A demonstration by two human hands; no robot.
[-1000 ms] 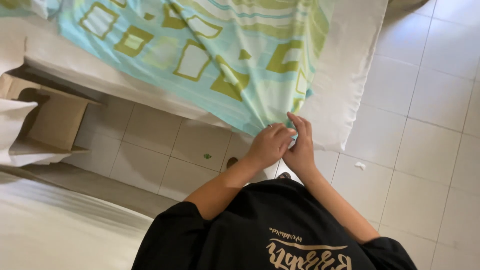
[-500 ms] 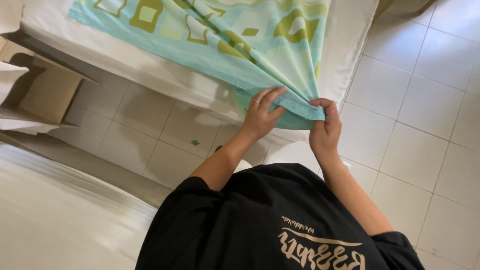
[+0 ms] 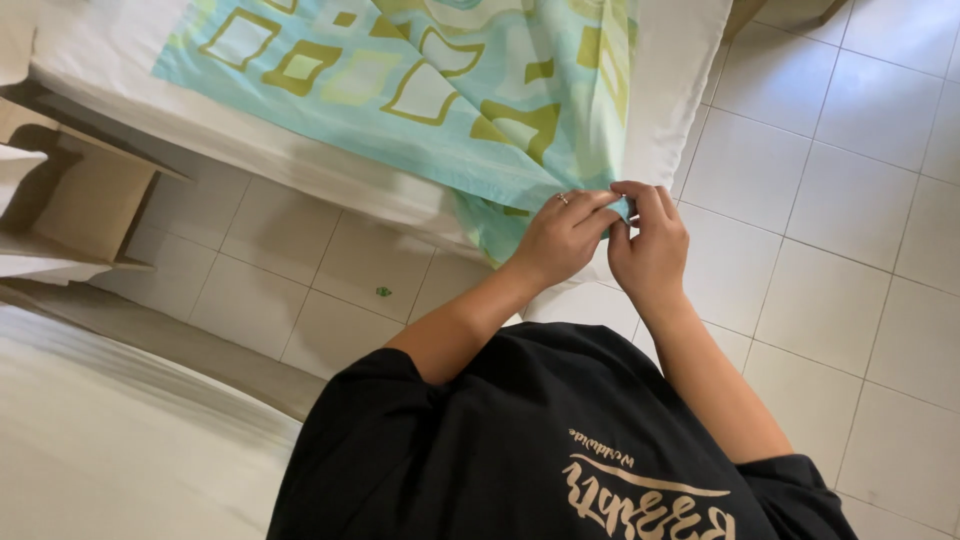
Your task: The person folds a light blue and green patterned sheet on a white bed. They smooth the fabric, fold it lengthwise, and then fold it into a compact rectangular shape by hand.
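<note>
Pinching one corner of a patterned cloth [image 3: 430,110], the person's two hands meet just past the near edge of the white-covered bed [image 3: 690,90] that carries it. The left hand [image 3: 562,240], with a ring on one finger, has its fingers pressed together on the cloth's corner, and the right hand [image 3: 650,245] touches it, thumb and fingers closed on the same small bit of fabric. The cloth is pale turquoise with olive-green and cream squares and curves; most of it lies flat across the bed, while the gripped part gathers into folds that run down to the hands and hang over the bed's edge. How much cloth sits between the fingertips cannot be told, since the fingers cover it. The person's black shirt [image 3: 520,450] with pale lettering fills the lower middle of the view. Beside the bed's far left corner stands an open cardboard box [image 3: 85,200] on the white tiled floor [image 3: 850,280]. A tiny green scrap [image 3: 383,292] lies on a tile below the bed's edge, well apart from the hands.
</note>
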